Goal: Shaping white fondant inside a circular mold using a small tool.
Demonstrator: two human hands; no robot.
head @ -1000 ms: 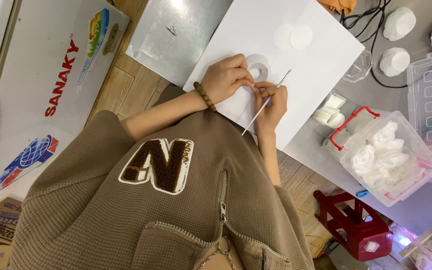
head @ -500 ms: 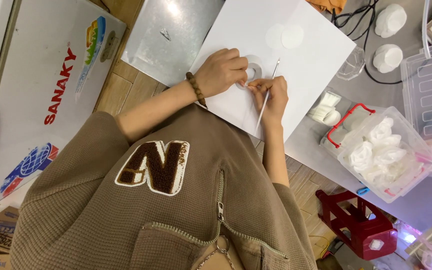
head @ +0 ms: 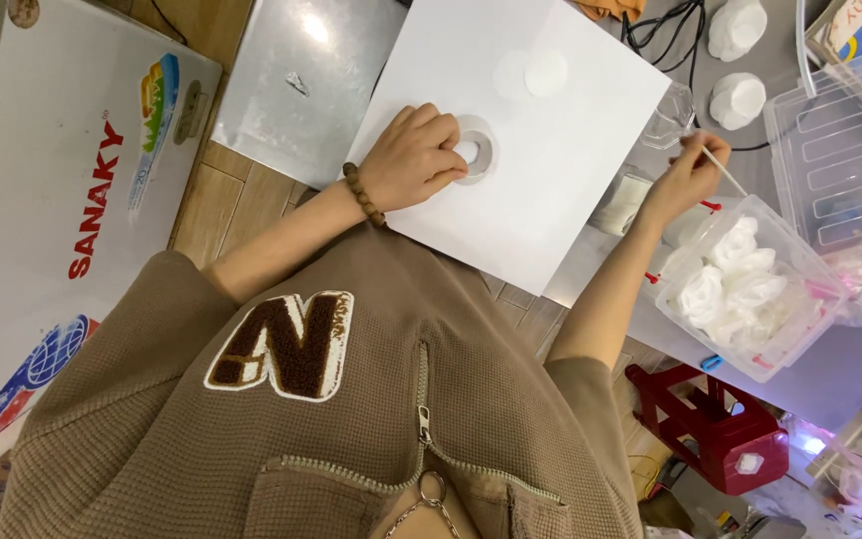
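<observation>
The left hand (head: 413,158) lies curled on a white board (head: 571,190), its fingertips pinning a flat ring (head: 478,155) that peeks out just past them. The right hand (head: 685,178) is well off to the side, beyond the board's edge, pinched shut on a thin stick (head: 725,170) whose far end points toward a clear tub (head: 800,329) of white flowers (head: 730,284) just beside and below that hand. With only fingertips on the ring, I judge that a small shift of the left hand could slide it across the smooth board and lose its place. The stick's tip hovers close to the tub rim, so a careless reach might snag a flower or tip the light tub, which seems to sit near the table's edge (a red stool (head: 710,429) stands below it). A small clear cup (head: 667,117) just above the right hand could also be knocked by the wrist. Much stays uncertain: the left fingers cover the near half of the ring, what the stick carries at its tip cannot be made out, and a pale disc (head: 547,72) beyond the left hand barely separates from the board. The bin (head: 840,170) past the right hand is cut off by the frame.
</observation>
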